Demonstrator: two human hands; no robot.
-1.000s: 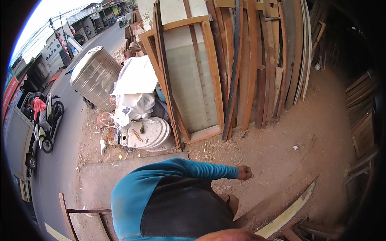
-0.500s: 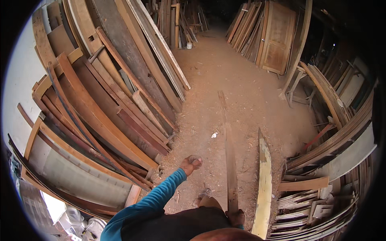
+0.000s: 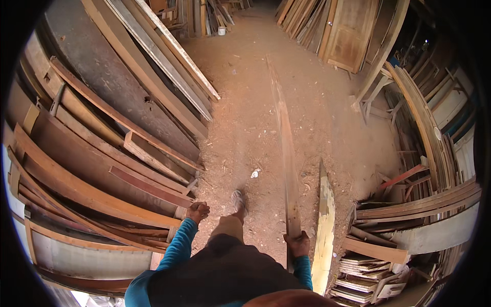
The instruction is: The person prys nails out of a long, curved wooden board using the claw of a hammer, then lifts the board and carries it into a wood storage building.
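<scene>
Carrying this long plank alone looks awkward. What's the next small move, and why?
Probably bring the free left hand onto the plank. Only the right hand grips it, at its near end, and the rest reaches far ahead over the dirt floor between timber stacks.

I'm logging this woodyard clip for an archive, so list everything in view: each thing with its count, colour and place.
long plank: one, reddish brown, held at its near end, running forward over the floor
pale board: one, yellowish, on the floor right of the plank
leaning boards: many, brown, stacked along the left side
door: one, brown, leaning at the far right
curved boards: several, brown and grey, at the right
flat boards: a stack, pale, lower right
bucket: one, white, far end
floor: reddish dirt with sawdust
shoe: one, grey, stepping forward
left hand: closed, empty, blue sleeve
right hand: gripping the plank
</scene>
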